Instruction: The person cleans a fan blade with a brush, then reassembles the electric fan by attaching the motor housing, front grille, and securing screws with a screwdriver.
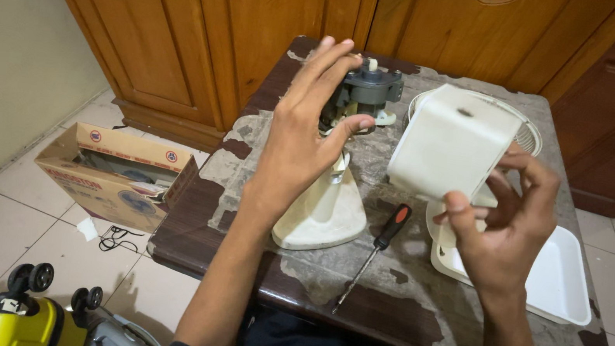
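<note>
My left hand (305, 130) is raised over the table, fingers spread, its thumb and fingertips against the grey fan motor (364, 90) that sits atop a cream fan stand (322, 214). In my right hand (509, 221) I hold up a white boxy motor cover (452, 144), gripping it from below and behind. A screwdriver (379, 244) with a black and red handle lies on the table between the stand and my right hand.
The worn dark table (400, 310) also bears a white tray (567, 283) at right and a white fan grille (531, 134) behind the cover. Wooden cabinets stand behind. On the floor at left lie an open cardboard box (111, 176) and a yellow wheeled object (1, 315).
</note>
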